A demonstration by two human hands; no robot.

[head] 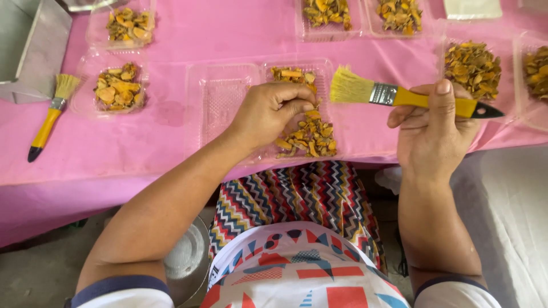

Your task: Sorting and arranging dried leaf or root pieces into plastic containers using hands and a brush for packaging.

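My right hand (435, 126) grips a yellow-handled paintbrush (399, 96) held level, bristles pointing left above the table edge. My left hand (273, 111) is pinched over the orange dried pieces (311, 137) lying in the right half of an opened clear plastic clamshell box (222, 97); whether the fingers hold a piece is hidden. The box's left half lies bare. The brush bristles hover just right of the box.
A pink cloth (171, 137) covers the table. More clear trays of orange pieces (119, 88) (472, 67) (327, 14) stand around. A second yellow brush (50, 114) lies at the left beside a grey metal box (34, 45). A round metal lid (185, 259) sits below the table.
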